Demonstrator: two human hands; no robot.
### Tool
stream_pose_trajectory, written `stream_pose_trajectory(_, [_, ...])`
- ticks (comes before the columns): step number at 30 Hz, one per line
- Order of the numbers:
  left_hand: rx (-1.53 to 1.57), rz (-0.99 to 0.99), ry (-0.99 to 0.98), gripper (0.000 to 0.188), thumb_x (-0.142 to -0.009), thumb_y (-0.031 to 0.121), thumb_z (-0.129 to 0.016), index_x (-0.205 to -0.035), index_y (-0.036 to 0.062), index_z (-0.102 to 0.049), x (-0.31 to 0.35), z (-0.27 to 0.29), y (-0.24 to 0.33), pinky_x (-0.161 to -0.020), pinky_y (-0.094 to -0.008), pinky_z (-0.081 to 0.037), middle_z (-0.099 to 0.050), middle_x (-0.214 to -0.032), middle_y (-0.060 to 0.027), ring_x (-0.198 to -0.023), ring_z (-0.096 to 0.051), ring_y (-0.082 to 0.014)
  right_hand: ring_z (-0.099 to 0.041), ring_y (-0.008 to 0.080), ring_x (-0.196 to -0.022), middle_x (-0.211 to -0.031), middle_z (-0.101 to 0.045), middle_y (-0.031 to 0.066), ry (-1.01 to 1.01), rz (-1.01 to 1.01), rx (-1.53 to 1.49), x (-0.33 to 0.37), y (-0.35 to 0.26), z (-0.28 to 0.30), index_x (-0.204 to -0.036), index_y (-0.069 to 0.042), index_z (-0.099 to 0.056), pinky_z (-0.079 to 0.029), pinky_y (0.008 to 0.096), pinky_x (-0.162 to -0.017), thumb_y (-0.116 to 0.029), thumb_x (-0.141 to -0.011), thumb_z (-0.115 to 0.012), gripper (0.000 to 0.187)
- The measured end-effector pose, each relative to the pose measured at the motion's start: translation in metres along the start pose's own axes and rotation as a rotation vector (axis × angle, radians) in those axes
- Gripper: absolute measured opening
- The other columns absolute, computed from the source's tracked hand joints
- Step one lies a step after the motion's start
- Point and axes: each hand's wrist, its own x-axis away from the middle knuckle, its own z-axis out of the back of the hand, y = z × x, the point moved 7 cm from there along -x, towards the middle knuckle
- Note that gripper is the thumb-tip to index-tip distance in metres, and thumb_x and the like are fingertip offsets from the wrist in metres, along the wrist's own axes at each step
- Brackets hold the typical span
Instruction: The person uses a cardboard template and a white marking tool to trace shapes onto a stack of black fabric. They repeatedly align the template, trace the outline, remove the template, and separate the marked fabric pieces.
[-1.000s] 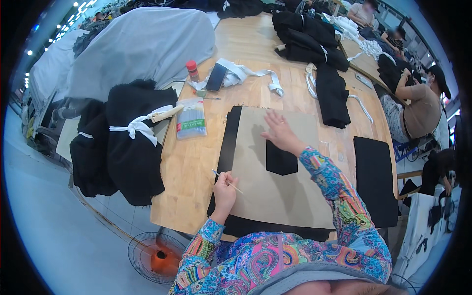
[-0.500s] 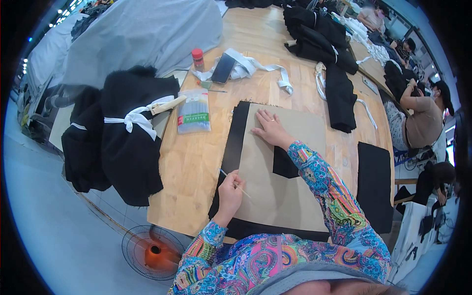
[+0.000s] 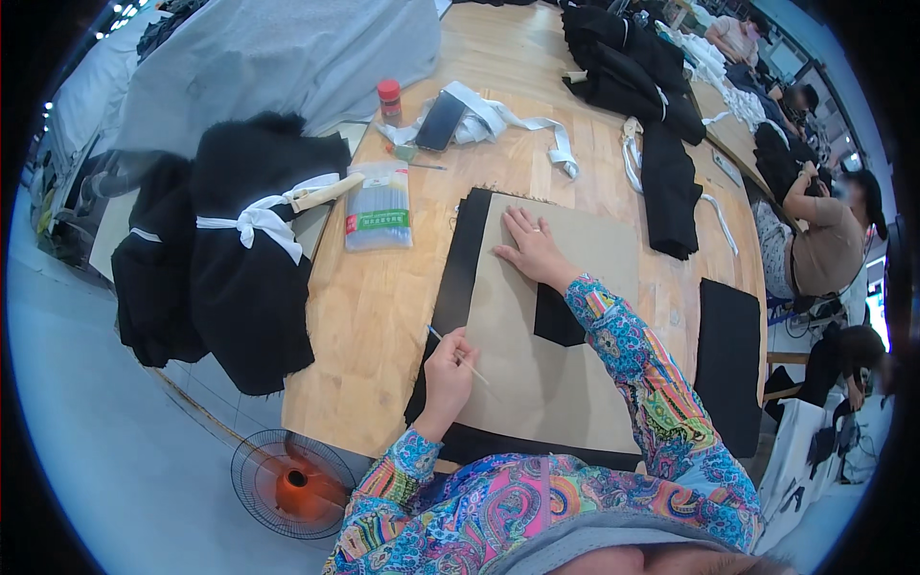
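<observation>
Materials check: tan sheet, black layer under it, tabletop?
Tan sheet: likely stiff paper or card, matte; lies flat with crisp edges.
Black layer: probably cloth, mostly dull; its top edge looks frayed.
Tabletop: wood or wood-look laminate, light sheen; pale grained strips show.

Left hand curled in a pinch — right hand farther forward, palm down, loosely spread

Head view: worn fisheye, upright, looking steeply down and forward.
Lens above and body-side of the fingers of left hand and right hand; patterned shirt nearer than fingertips, along lower edge; tabletop runs on beyond them; straight edges bend toward rim.
</observation>
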Motion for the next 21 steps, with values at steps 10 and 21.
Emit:
stream_pose_trajectory(10, [-0.015,-0.029,-0.002,0.011,-0.084,-0.004,-0.063,-0.088,-0.0007,-0.053,0.000,0.000,0.005,-0.066,-0.0204,-0.046,-0.058,-0.123,-0.0108,-0.074,-0.051,-0.0044,-0.019,0.0314,-0.142,-0.152,-0.026,0.0141,-0.007,0.002,0.010,-0.002,0.002,-0.001,-0.142,0.000,-0.033,-0.015,0.0532,-0.113,-0.051,-0.092,-0.049,0.073])
stream_pose_trajectory(21, [-0.209,0.093,-0.044,0.015,-0.082,0.008,-0.067,-0.083,0.0016,-0.054,0.026,0.019,0.021,-0.056,-0.0288,-0.043,-0.056,-0.068,-0.0051,-0.060,-0.052,-0.0130,-0.017,0.0307,-0.143,-0.154,-0.022,0.0130,-0.130,-0.034,0.030,-0.004,0.000,0.006,-0.144,-0.003,-0.031,-0.015,0.0602,-0.110,-0.057,-0.081,-0.061,0.088])
